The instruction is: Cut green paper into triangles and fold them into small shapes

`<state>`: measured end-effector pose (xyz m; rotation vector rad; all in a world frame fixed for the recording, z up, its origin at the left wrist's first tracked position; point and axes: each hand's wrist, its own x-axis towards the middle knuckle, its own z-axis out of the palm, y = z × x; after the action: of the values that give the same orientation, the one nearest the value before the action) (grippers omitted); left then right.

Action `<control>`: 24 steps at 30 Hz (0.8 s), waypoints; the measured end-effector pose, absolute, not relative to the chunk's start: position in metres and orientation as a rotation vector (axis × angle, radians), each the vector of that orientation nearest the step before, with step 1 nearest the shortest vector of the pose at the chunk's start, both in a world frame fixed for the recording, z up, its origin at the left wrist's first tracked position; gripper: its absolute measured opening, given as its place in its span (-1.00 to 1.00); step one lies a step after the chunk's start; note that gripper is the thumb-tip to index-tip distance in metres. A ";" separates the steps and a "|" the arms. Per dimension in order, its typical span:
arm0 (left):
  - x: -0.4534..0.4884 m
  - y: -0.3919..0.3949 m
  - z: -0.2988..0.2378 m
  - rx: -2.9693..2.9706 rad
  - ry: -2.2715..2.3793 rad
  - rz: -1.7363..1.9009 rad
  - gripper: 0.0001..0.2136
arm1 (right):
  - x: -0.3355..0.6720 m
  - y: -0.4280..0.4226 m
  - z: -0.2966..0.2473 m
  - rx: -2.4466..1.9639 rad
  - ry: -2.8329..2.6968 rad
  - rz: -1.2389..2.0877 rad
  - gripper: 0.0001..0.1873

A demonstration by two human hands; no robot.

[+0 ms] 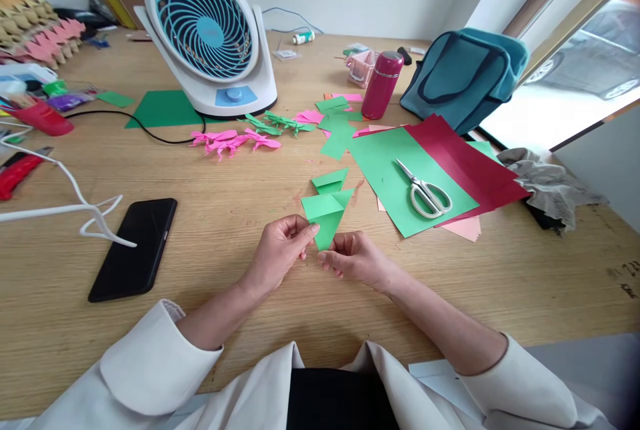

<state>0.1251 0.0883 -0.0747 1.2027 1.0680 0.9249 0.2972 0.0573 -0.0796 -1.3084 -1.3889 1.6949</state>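
Observation:
A folded piece of green paper (326, 214) is held between my two hands, its narrow tip pointing down toward me. My left hand (284, 247) pinches its left edge between thumb and fingers. At the lower tip, my right hand (354, 255) grips the paper the same way. Just beyond it lies another folded green paper (331, 181) on the table. Several pink folded paper figures (235, 141) and green folded paper figures (280, 124) rest farther back. To the right, white-handled scissors (426, 191) lie on a green sheet (387, 177).
A white fan (250, 87) stands at the back left, its black cable crossing the table. A black phone (133, 250) lies left, under a white cable (65, 209). Red sheets (465, 167), a magenta flask (381, 87) and a teal bag (465, 77) are right.

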 end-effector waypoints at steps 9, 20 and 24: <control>0.123 0.095 -0.063 1.003 1.065 1.013 -0.70 | 0.298 0.054 -0.078 -1.321 -1.497 1.647 -0.64; 0.120 0.097 -0.061 0.978 1.077 0.983 -0.69 | 0.297 0.053 -0.078 -1.361 -1.533 1.603 -0.65; 0.123 0.093 -0.063 1.026 1.095 0.854 -0.65 | 0.297 0.054 -0.080 -1.387 -1.493 1.605 -0.68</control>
<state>0.1228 0.0928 -0.0633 1.0264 1.0946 0.8537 0.2971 0.0541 -0.0797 -1.3869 -1.4928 1.6048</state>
